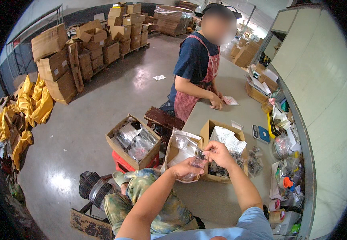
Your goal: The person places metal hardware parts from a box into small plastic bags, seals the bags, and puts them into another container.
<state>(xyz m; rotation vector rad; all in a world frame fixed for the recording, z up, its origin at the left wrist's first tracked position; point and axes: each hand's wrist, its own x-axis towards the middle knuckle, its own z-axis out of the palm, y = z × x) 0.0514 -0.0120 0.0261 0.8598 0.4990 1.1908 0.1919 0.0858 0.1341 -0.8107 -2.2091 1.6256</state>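
My left hand (186,167) holds a small clear plastic bag (195,165) over the near edge of a grey table (217,200). My right hand (218,153) pinches the top of the same bag, fingertips together. Both hands hover in front of two open cardboard boxes: one (172,149) with clear bags inside, the other (206,132) holding small dark parts under a white sheet.
A co-worker in a blue shirt and red checked apron (197,68) stands at the table's far side, hands on a small packet. An open box of bagged parts (115,144) rests on a red crate. Clutter lines the table's right edge; stacked cartons (121,32) stand across the floor.
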